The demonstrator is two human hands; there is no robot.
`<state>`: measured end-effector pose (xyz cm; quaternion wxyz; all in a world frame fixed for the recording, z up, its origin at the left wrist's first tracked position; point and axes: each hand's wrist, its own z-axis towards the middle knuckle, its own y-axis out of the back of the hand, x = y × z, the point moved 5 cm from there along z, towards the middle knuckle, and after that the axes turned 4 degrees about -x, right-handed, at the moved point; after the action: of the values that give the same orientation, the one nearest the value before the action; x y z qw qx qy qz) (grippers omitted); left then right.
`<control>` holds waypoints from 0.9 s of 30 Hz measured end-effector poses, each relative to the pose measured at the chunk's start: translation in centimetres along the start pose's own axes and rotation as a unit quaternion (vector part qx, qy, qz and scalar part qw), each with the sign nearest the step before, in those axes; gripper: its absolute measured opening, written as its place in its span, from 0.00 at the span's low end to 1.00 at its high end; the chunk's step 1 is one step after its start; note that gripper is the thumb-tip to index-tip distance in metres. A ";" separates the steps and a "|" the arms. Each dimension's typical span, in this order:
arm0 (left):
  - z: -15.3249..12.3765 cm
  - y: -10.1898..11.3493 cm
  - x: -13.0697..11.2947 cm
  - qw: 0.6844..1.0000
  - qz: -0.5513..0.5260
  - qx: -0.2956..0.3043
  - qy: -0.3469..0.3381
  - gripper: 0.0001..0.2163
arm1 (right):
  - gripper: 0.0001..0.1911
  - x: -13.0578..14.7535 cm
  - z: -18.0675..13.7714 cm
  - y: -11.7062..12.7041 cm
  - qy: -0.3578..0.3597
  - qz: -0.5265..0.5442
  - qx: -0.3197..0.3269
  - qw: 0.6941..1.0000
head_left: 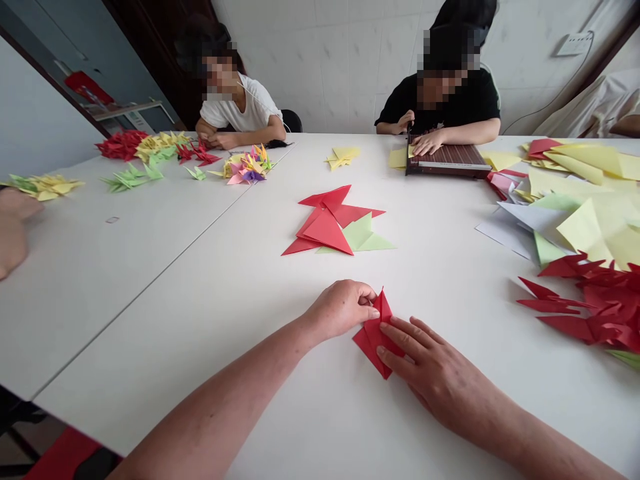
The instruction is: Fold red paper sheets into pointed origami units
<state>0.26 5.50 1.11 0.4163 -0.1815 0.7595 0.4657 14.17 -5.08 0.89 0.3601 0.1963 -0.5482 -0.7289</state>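
A partly folded piece of red origami paper (371, 339) lies on the white table in front of me, one narrow point facing away. My left hand (345, 308) pinches its upper left edge between thumb and fingers. Flat across its right side rest the outstretched fingers of my right hand (425, 357). Just beyond my hands sit several red folded triangles (327, 230), overlapping a light green folded piece (367, 235).
Red folded cranes (600, 307) and loose yellow sheets (590, 227) are heaped at right. Across the table, a person in black works a paper trimmer (447, 160); another in white sits near finished cranes (247, 165). A table seam (150, 283) runs diagonally at left.
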 end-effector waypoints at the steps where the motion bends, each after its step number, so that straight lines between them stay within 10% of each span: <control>1: 0.2 0.1 0.0 1.000 -0.004 -0.002 -0.002 0.10 | 0.22 0.0 0.0 0.0 -0.001 -0.002 0.002 1.000; 27: 3.3 -0.5 -0.8 0.996 -0.082 -0.024 0.009 0.05 | 0.21 -0.1 0.0 0.0 -0.015 -0.004 0.002 1.000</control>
<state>2.57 7.94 0.72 0.4421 -0.2572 0.7341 0.4467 14.29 -5.00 0.85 0.3491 0.1883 -0.5541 -0.7319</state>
